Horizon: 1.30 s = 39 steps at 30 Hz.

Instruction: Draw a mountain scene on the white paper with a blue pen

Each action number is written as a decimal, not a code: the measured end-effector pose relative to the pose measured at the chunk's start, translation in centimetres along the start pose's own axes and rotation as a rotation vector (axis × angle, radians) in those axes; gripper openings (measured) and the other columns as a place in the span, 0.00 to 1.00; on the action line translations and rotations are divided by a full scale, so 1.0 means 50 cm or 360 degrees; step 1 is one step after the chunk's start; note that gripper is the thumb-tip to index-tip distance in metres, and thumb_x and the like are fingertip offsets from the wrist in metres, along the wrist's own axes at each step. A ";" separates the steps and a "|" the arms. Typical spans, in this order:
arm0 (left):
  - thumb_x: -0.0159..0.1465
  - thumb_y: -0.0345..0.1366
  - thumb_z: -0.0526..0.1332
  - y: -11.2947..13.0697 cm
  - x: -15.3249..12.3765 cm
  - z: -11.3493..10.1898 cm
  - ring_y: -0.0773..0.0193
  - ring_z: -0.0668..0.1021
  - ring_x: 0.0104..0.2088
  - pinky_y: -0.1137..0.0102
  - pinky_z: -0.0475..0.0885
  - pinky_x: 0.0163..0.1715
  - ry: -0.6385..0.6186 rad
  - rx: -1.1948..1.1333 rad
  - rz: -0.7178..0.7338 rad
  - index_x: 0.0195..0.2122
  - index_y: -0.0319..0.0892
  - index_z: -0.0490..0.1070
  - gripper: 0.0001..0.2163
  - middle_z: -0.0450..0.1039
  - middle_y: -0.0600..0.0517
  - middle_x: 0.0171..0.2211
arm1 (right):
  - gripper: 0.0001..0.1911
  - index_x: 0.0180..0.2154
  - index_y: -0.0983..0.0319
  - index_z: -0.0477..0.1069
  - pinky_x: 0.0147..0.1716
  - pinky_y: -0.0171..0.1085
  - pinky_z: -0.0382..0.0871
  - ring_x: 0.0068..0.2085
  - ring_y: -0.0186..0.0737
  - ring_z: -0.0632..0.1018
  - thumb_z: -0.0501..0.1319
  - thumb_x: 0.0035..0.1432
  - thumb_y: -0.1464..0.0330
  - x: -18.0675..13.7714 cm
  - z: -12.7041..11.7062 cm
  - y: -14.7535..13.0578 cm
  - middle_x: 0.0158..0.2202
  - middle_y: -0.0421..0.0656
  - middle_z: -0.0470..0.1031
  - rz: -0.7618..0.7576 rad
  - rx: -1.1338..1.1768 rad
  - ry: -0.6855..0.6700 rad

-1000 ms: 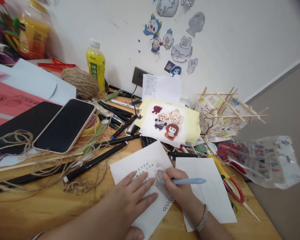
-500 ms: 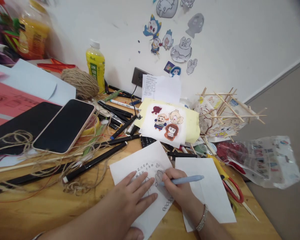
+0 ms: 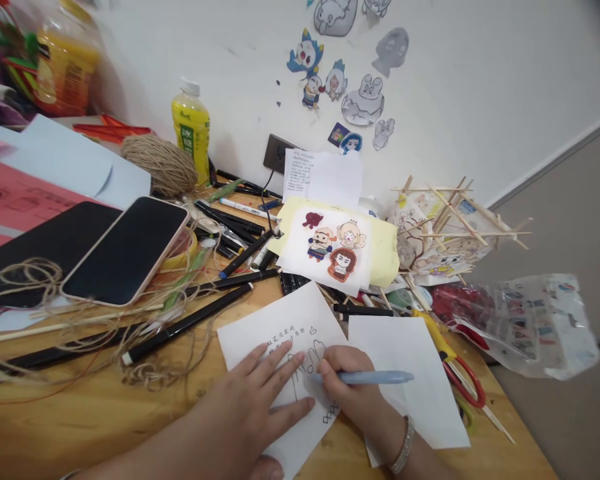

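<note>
Pale blue, a slim pen (image 3: 386,377) is held in the right hand (image 3: 357,397), whose fingers are closed tightly around its lower end, over a white sheet (image 3: 303,310) on the wooden desk (image 3: 40,433). The white sheet is pressed down by the left hand (image 3: 253,400), spread flat with its fingers apart, and is partly hidden beneath both hands. Several marks are already down: handwriting (image 3: 283,334) beyond the left fingertips, petal-like shapes (image 3: 319,348) and a small leaf-like outline (image 3: 313,330) just beyond the right fingertips, and a chain of diamonds (image 3: 330,413) beside the right hand's lower edge. The drawing is judged part-finished, since only outlines are seen; how much is left cannot be told, as much is covered. On a second sheet (image 3: 420,393), partly under the right wrist, no marks can be made out. The handwriting's upper line seems to read 桂花同载酒; the lower is partly covered, with 少年 probably legible. Well beyond the left hand, a yellow bottle (image 3: 191,117) is wrapped in a green label (image 3: 187,140), on which 冰 appears to be printed. Lines on a note (image 3: 300,175), far beyond both hands, are too small to be read.
</note>
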<state>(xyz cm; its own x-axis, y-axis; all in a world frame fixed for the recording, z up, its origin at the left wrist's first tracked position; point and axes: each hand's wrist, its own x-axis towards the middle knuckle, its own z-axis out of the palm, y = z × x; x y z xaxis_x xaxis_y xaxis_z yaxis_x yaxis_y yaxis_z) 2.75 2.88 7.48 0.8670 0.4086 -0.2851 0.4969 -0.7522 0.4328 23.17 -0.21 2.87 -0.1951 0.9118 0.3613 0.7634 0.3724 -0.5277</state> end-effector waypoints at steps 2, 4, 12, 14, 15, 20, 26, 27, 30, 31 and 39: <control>0.55 0.33 0.73 0.002 -0.001 -0.001 0.35 0.55 0.67 0.39 0.55 0.62 -0.0026 0.0029 0.0000 0.63 0.52 0.65 0.35 0.48 0.37 0.68 | 0.18 0.19 0.58 0.50 0.19 0.31 0.56 0.18 0.32 0.64 0.51 0.60 0.70 0.005 -0.001 -0.005 0.15 0.35 0.59 -0.0045 -0.0025 -0.0033; 0.56 0.34 0.73 0.001 -0.002 0.003 0.36 0.55 0.67 0.40 0.56 0.62 -0.0048 0.0075 0.0001 0.64 0.52 0.64 0.35 0.49 0.37 0.68 | 0.17 0.20 0.58 0.50 0.20 0.32 0.57 0.19 0.32 0.64 0.50 0.60 0.71 0.009 -0.004 -0.010 0.16 0.35 0.60 -0.0073 -0.0037 -0.0064; 0.53 0.33 0.74 -0.002 0.003 0.011 0.35 0.57 0.67 0.40 0.57 0.62 -0.0016 0.0121 0.0012 0.64 0.53 0.64 0.37 0.49 0.37 0.68 | 0.18 0.19 0.58 0.51 0.22 0.33 0.59 0.20 0.33 0.66 0.50 0.61 0.69 0.008 -0.006 -0.010 0.16 0.37 0.63 -0.0083 -0.0007 -0.0199; 0.54 0.33 0.73 0.001 0.004 0.004 0.35 0.55 0.67 0.39 0.56 0.62 -0.0068 0.0109 0.0003 0.64 0.52 0.63 0.37 0.48 0.36 0.68 | 0.18 0.19 0.58 0.51 0.23 0.33 0.59 0.20 0.34 0.66 0.50 0.61 0.69 0.008 -0.005 -0.010 0.16 0.37 0.63 -0.0074 -0.0002 -0.0217; 0.54 0.32 0.73 0.002 0.004 0.003 0.35 0.55 0.67 0.38 0.55 0.62 -0.0061 0.0081 0.0000 0.64 0.52 0.64 0.37 0.48 0.36 0.68 | 0.18 0.19 0.58 0.50 0.23 0.33 0.59 0.20 0.34 0.66 0.50 0.61 0.69 0.008 -0.005 -0.010 0.16 0.37 0.63 -0.0067 -0.0003 -0.0223; 0.54 0.32 0.74 0.000 0.004 0.011 0.36 0.54 0.68 0.39 0.53 0.63 -0.0043 0.0008 -0.0013 0.64 0.51 0.65 0.36 0.47 0.37 0.68 | 0.18 0.20 0.58 0.48 0.22 0.33 0.58 0.20 0.33 0.65 0.50 0.60 0.69 0.010 -0.006 -0.012 0.16 0.36 0.62 -0.0074 -0.0008 -0.0230; 0.52 0.32 0.75 -0.005 0.006 0.022 0.34 0.53 0.68 0.37 0.53 0.62 0.0005 0.0074 0.0027 0.63 0.52 0.65 0.37 0.46 0.37 0.68 | 0.16 0.20 0.58 0.47 0.22 0.33 0.56 0.20 0.33 0.64 0.50 0.58 0.71 0.014 -0.007 -0.015 0.16 0.36 0.59 -0.0084 -0.0049 -0.0210; 0.53 0.33 0.74 -0.005 0.006 0.022 0.35 0.53 0.68 0.38 0.53 0.62 -0.0017 0.0103 0.0024 0.64 0.52 0.64 0.37 0.46 0.37 0.69 | 0.16 0.20 0.58 0.47 0.22 0.33 0.55 0.20 0.33 0.64 0.50 0.58 0.71 0.014 -0.007 -0.015 0.16 0.35 0.59 -0.0075 -0.0053 -0.0206; 0.55 0.34 0.73 -0.001 0.004 0.016 0.36 0.51 0.68 0.38 0.53 0.62 -0.0079 0.0133 0.0010 0.65 0.53 0.62 0.37 0.46 0.37 0.69 | 0.17 0.20 0.58 0.47 0.22 0.33 0.55 0.20 0.32 0.63 0.50 0.59 0.71 0.012 -0.007 -0.013 0.16 0.35 0.58 -0.0074 -0.0039 -0.0221; 0.55 0.33 0.73 0.000 0.004 0.013 0.36 0.51 0.68 0.38 0.53 0.62 -0.0073 0.0120 0.0011 0.65 0.52 0.62 0.37 0.46 0.37 0.68 | 0.17 0.20 0.58 0.47 0.22 0.33 0.55 0.20 0.33 0.63 0.51 0.59 0.71 0.011 -0.006 -0.012 0.16 0.35 0.58 -0.0069 -0.0036 -0.0224; 0.54 0.32 0.74 0.002 0.004 0.001 0.35 0.54 0.67 0.38 0.54 0.62 -0.0039 0.0035 0.0004 0.63 0.50 0.66 0.36 0.48 0.37 0.68 | 0.19 0.19 0.58 0.49 0.23 0.34 0.57 0.21 0.33 0.65 0.52 0.61 0.69 0.007 -0.007 -0.008 0.17 0.36 0.60 0.0007 -0.0050 -0.0215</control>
<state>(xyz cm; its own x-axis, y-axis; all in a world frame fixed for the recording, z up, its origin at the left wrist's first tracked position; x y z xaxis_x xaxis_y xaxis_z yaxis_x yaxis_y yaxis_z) 2.95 2.86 7.44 0.8670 0.3939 -0.3051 0.4933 -0.7647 0.4146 23.00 -0.11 3.47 -0.2710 0.9293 0.2510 0.7831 0.3644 -0.5039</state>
